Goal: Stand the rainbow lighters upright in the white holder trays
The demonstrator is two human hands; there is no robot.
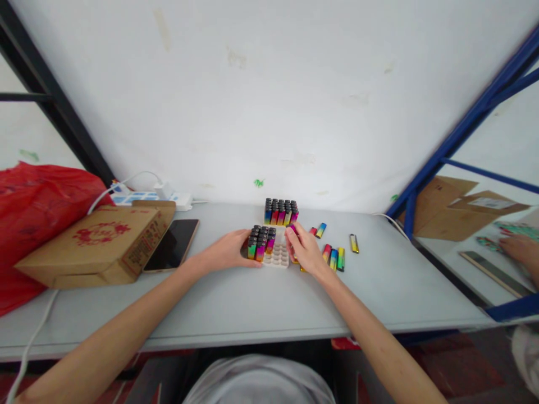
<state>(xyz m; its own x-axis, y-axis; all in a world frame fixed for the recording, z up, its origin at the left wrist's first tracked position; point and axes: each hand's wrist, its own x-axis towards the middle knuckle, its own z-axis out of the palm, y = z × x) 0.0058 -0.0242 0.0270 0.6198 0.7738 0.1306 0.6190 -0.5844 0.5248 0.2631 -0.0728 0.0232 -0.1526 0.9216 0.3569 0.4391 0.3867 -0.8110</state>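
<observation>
A white tray (277,259) with rows of small round pockets sits on the table in front of me. Its left part holds several upright, black-topped colourful lighters (261,240); the pockets at its right show bare. My left hand (229,249) curls around the tray's left end, thumb along the near side. Over the right side, my right hand (307,251) pinches a lighter (292,228) with a magenta body, partly hidden by the fingers. Behind the tray stands a full block of upright lighters (281,212). Loose lighters (333,259) lie right of my right hand.
Farther right lies a single yellow lighter (354,243). On the left are a cardboard box (96,241), a dark-screened phone or tablet (172,245), a red plastic bag (37,207) and a power strip (181,201). Beyond the blue frame (446,146) another person's hand (520,247) shows.
</observation>
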